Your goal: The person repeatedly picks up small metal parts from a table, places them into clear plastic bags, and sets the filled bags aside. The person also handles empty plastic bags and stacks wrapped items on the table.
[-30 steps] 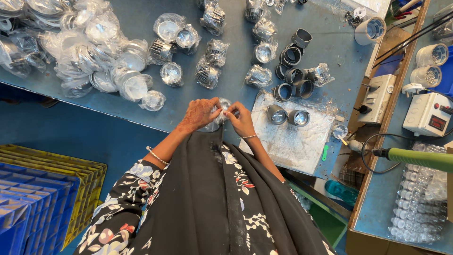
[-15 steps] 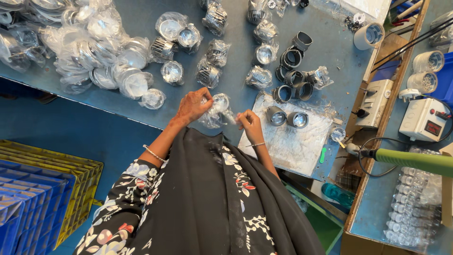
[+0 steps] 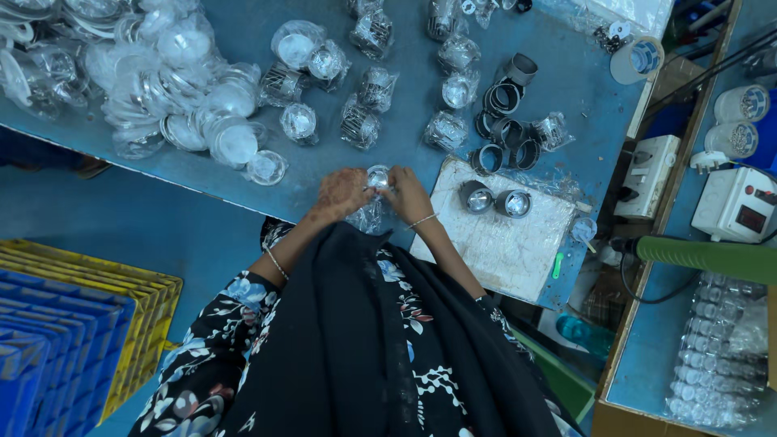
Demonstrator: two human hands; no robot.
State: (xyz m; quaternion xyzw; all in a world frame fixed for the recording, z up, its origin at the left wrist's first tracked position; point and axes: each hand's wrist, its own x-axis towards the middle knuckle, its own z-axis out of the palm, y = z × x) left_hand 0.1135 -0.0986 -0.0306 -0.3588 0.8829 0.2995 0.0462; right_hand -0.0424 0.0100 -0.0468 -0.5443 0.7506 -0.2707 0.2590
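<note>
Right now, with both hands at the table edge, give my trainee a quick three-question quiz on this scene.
1. True or false: the left hand and the right hand both hold the small round shiny part in clear wrap.
2. What stands on the white board? A) two round metal parts B) a roll of tape C) a white cup
3. Fill in: the bare dark rings are grouped just beyond the board's ____ edge.

Key:
1. True; both sets of fingers meet on it above the blue table.
2. A; the two round metal parts sit side by side.
3. Far.
</note>
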